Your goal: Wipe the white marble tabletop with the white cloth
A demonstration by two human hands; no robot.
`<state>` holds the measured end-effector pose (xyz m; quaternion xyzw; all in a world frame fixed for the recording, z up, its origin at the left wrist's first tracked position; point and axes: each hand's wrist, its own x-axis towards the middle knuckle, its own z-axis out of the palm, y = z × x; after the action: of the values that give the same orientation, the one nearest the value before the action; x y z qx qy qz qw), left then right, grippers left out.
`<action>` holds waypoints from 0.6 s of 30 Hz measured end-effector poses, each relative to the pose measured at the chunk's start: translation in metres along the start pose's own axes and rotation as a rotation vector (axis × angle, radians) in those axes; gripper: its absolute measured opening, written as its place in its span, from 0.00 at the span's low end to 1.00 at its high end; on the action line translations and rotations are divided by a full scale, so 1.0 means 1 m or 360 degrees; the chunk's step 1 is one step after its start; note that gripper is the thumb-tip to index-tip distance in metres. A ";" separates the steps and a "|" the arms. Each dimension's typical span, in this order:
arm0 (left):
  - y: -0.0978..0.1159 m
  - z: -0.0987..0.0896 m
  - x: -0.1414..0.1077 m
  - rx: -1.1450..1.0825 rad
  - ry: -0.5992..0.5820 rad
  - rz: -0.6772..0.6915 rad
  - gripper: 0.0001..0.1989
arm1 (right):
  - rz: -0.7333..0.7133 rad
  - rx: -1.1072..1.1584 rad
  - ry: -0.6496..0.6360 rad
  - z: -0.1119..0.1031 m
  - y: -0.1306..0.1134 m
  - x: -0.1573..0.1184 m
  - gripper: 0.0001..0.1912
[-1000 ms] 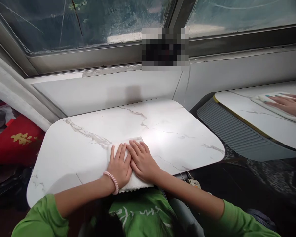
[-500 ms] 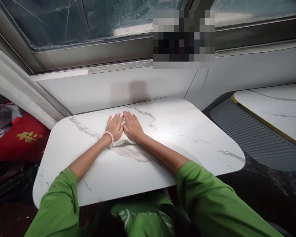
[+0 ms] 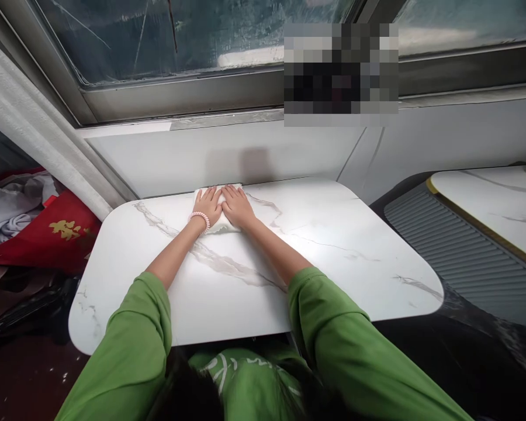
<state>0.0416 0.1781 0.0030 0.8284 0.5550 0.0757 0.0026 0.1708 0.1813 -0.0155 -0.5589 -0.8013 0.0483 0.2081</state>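
Note:
A white folded cloth (image 3: 224, 224) lies flat near the far edge of the white marble-patterned table (image 3: 324, 234). My left hand (image 3: 208, 204) rests on its left part, palm down with the fingers stretched forward; a pink coil band circles that wrist. Beside it, my right hand (image 3: 237, 207) presses flat on the cloth's right part, fingers also extended. The two thumbs meet or nearly meet in the middle. Both palms hide much of the cloth, whose edges show around them.
A white wall panel (image 3: 166, 164) and a window frame (image 3: 179, 105) rise behind the table. On the left are a pale curtain (image 3: 48, 111) and a red bag (image 3: 48, 234) with white fabric. To the right stands another marble-patterned surface (image 3: 486, 193) beside a grey ribbed panel (image 3: 456, 251).
Both hands have slid forward with the cloth, away from me, to the table's far edge. More of the cloth shows beyond the fingers. The camera view has shifted slightly.

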 end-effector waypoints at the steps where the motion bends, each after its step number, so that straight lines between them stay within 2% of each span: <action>1: 0.003 -0.001 -0.008 0.0008 0.0002 -0.0019 0.26 | -0.0026 -0.0004 -0.0015 -0.002 -0.003 -0.006 0.29; 4: 0.013 -0.004 -0.043 0.0039 0.0015 -0.0036 0.26 | -0.0068 -0.0022 -0.0035 -0.007 -0.018 -0.036 0.29; 8: 0.026 -0.009 -0.103 0.0050 0.0015 0.0099 0.26 | -0.0098 -0.0048 -0.0022 -0.016 -0.047 -0.094 0.29; 12: 0.037 -0.017 -0.165 0.0054 0.0027 0.0143 0.27 | -0.0227 -0.0024 -0.0146 -0.028 -0.077 -0.147 0.30; 18: 0.048 -0.030 -0.236 0.0072 0.0046 0.0064 0.27 | -0.0435 0.0052 -0.0317 -0.043 -0.111 -0.191 0.32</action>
<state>-0.0058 -0.0604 0.0084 0.8381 0.5397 0.0752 -0.0257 0.1458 -0.0413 0.0044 -0.4336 -0.8856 0.0879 0.1412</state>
